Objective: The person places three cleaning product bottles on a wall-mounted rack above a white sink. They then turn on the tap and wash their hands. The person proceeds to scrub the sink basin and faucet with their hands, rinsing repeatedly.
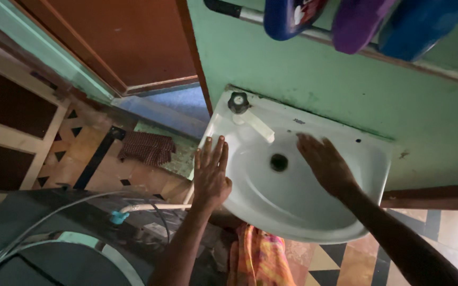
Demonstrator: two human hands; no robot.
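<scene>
Against a green wall, both hands lie flat and unclenched: left hand (pixel 211 177) on the white ceramic basin (pixel 250 206)'s left rim, right hand (pixel 325 164) inside near its drain hole (pixel 279 162).

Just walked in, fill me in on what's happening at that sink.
A person leans over a white wall-mounted ceramic washbasin on a green wall. The left hand lies flat on its left rim, fingers spread. The right hand rests open inside the bowl, beside the dark round drain hole. The black-knobbed tap shows no visible water.

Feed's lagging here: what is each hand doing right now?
Left hand: open, flat on the sink rim, holding nothing.
Right hand: open, palm down inside the basin, holding nothing.
</scene>
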